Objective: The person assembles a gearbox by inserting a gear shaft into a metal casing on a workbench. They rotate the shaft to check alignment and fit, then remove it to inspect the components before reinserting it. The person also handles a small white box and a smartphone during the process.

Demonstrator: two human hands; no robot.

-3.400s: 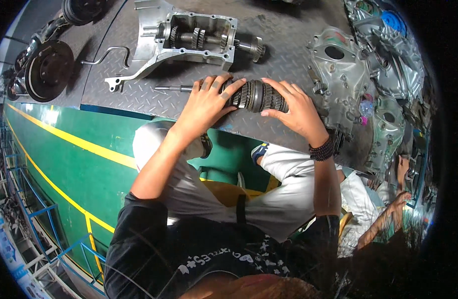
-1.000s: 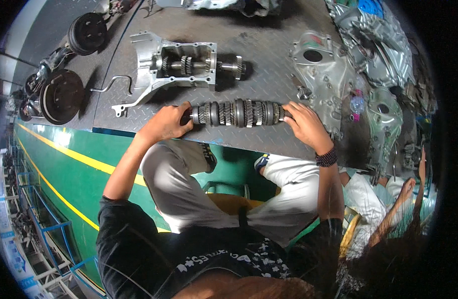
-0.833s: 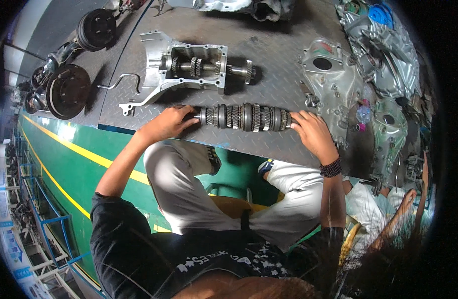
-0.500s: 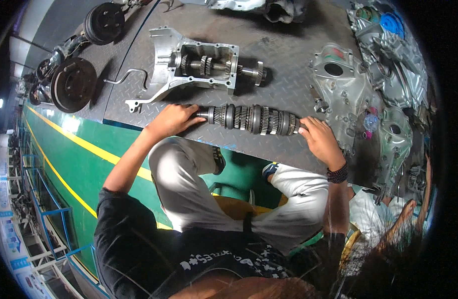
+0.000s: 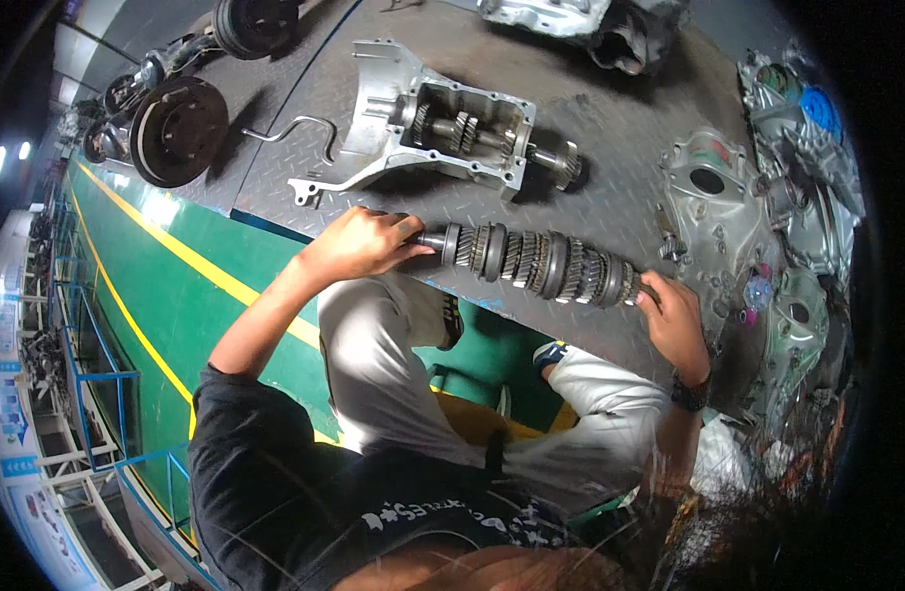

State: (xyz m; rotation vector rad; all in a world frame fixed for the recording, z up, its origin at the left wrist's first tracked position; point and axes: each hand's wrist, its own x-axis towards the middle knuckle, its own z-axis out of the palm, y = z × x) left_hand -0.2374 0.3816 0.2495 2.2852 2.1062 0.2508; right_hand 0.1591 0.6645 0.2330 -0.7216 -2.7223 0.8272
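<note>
Between my two hands lies a gear shaft, a dark steel shaft stacked with several toothed gears and rings. Fingers of my left hand close round its bare left end. At the other end my right hand grips the tip between thumb and fingers. The shaft runs along the near edge of the metal table; whether it touches the plate I cannot tell. Just beyond it stands an open gearbox housing, silver, with another geared shaft inside that sticks out on the right.
Patterned steel plate forms the tabletop. A bent metal rod lies left of the housing, near a brake drum. Silver castings crowd the right side, and another casting sits at the back. Green floor shows at left.
The whole view has shifted, so the table things appear further right and slightly turned. Both hands keep their hold on the gear shaft, which now slants down more toward the right.
</note>
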